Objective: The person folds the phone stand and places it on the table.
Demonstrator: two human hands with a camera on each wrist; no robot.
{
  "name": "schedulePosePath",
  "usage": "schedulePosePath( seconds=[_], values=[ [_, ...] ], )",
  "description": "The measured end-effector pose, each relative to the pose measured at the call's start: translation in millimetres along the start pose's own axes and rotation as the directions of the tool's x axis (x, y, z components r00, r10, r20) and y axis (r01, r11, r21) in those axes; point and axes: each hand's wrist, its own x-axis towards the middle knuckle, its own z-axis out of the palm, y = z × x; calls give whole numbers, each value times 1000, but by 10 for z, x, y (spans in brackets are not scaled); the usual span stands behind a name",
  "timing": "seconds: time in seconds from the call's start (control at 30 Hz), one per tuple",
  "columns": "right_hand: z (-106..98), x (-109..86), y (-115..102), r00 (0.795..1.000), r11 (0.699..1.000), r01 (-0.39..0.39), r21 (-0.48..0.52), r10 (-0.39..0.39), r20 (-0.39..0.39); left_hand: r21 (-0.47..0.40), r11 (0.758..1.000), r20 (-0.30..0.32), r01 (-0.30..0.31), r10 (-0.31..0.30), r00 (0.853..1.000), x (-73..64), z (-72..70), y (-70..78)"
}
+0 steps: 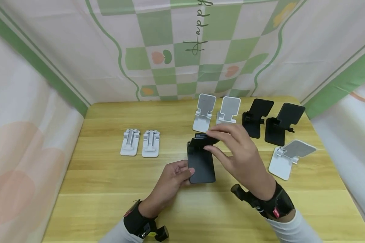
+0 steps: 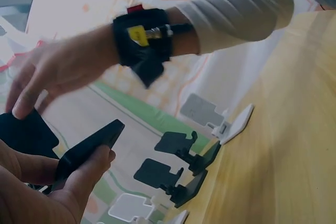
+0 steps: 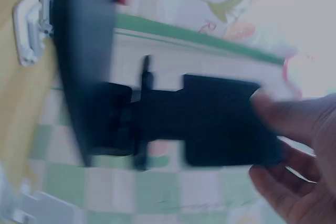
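A black folding phone stand (image 1: 201,167) is held over the wooden table, its base plate facing up toward the head camera. My left hand (image 1: 175,175) grips the base by its left edge, thumb on top. Up at the hinged end, my right hand (image 1: 238,153) pinches the tilted upper plate between thumb and fingers. In the right wrist view the upper plate (image 3: 226,121) stands out from the base on its hinge, with the right fingertips at its outer edge. The left wrist view shows the left thumb and fingers around the base (image 2: 89,148).
Two folded white stands (image 1: 151,144) lie at the left on the table (image 1: 94,189). Behind the hands, two raised white stands (image 1: 206,104) and two raised black stands (image 1: 284,123) line the back right. Another raised white stand (image 1: 282,163) sits by the right forearm. A checked curtain (image 1: 188,77) borders the back edge.
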Motion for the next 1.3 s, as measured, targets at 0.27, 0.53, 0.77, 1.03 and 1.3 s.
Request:
schedulePosePath(
  seconds=[0.27,0.53,0.77,1.03,1.3],
  values=[
    [-9,225,-117,987,979,52,-196,-20,159,-24,1000,11,3,-3,1000,5,4,6],
    [9,203,-157,992,981,52,-185,-29,126,26,999,-44,22,-21,999,1,-19,59],
    [151,44,-289,991,978,127,-167,-119,55,-7,1000,-54,21,-22,998,17,-55,125],
    [377,-173,-396,966,957,229,-176,-246,-81,-65,997,-92,-40,34,995,-5,-158,226],
    [474,-262,-405,957,938,266,-225,-284,-52,-106,993,-95,-55,45,994,-22,-176,231]
  ],
)
